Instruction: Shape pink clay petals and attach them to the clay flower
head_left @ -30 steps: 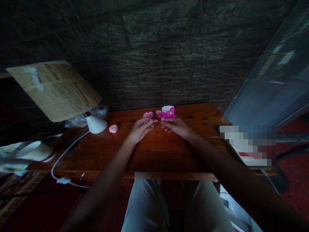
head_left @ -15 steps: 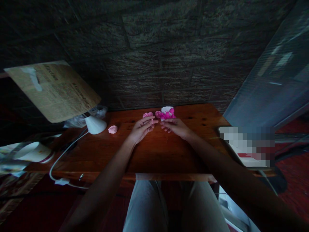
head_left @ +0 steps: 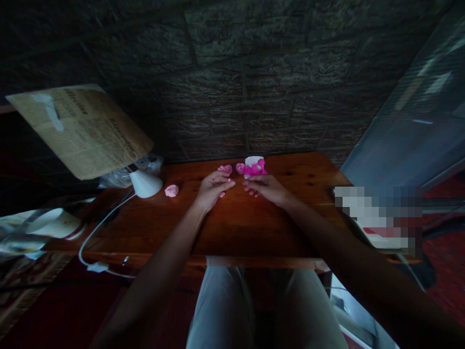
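Observation:
Both of my hands rest at the far middle of a reddish wooden table (head_left: 236, 228). My left hand (head_left: 213, 188) has its fingers curled together, and a small pink bit shows under the fingertips. My right hand (head_left: 265, 186) lies beside it with fingers bent inward; what it pinches is too small to name. Just beyond the fingertips lies a pile of bright magenta petals (head_left: 254, 168) on a white piece (head_left: 252, 160). A pale pink petal (head_left: 225, 168) sits behind my left hand. Another pale pink lump (head_left: 171, 190) lies further left.
A white lamp base (head_left: 146, 184) with a white cable (head_left: 95, 228) stands at the left, beside crumpled clear plastic (head_left: 119, 178). A newspaper sheet (head_left: 80, 128) hangs over it. A dark brick wall rises behind the table. A blurred-out flat object (head_left: 378, 218) lies at the right.
My left hand's fingers have curled a little tighter and both hands shifted slightly; the view tilted a bit. The petals have not moved.

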{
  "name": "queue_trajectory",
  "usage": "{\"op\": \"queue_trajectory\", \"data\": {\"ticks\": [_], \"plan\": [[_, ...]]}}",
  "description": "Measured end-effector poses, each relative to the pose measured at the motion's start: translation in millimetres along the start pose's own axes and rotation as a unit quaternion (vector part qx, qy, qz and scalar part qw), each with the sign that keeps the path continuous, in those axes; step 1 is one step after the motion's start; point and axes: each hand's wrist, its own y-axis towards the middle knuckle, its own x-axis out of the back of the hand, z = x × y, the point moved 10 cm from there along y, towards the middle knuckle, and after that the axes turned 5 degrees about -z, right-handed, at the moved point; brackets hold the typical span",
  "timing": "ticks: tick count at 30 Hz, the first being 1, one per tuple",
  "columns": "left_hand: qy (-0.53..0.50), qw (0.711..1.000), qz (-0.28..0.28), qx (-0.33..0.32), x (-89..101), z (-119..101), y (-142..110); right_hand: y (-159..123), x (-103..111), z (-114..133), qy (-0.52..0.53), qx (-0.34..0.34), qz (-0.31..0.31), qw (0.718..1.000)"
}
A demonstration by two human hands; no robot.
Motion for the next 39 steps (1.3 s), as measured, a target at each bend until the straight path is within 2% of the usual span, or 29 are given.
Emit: {"op": "queue_trajectory", "data": {"ticks": [6, 13, 18, 25, 28, 34, 39], "plan": [[-0.043, 0.996, 0.074, 0.016, -19.3, 1.4, -2.9, 0.5, 0.7, -2.6, -0.003, -0.004, 0.004, 1.0], [0.033, 0.999, 0.018, 0.01, -4.0, 2.9, -0.8, 0.2, -3.0, 1.5, 0.011, 0.017, 0.016, 1.0], [0.046, 0.999, 0.008, -0.027, -4.3, -1.8, 0.3, -3.9, -5.6, 7.3, 0.016, 0.021, 0.022, 0.999], [0.04, 0.998, 0.004, -0.047, -4.0, -5.0, 0.6, -3.4, -6.6, 6.9, 0.016, 0.025, 0.026, 0.999], [0.068, 0.996, 0.027, -0.043, -9.8, -2.2, -0.6, -5.1, -8.3, 14.7, 0.027, 0.064, 0.035, 0.997], [0.095, 0.987, 0.129, -0.016, -30.1, 7.7, -6.8, -11.2, -18.4, 26.1, 0.004, 0.116, 0.084, 0.99], [0.081, 0.99, 0.117, 0.018, -26.8, 10.9, -8.5, -15.9, -21.9, 32.1, -0.004, 0.125, 0.106, 0.986]]}}
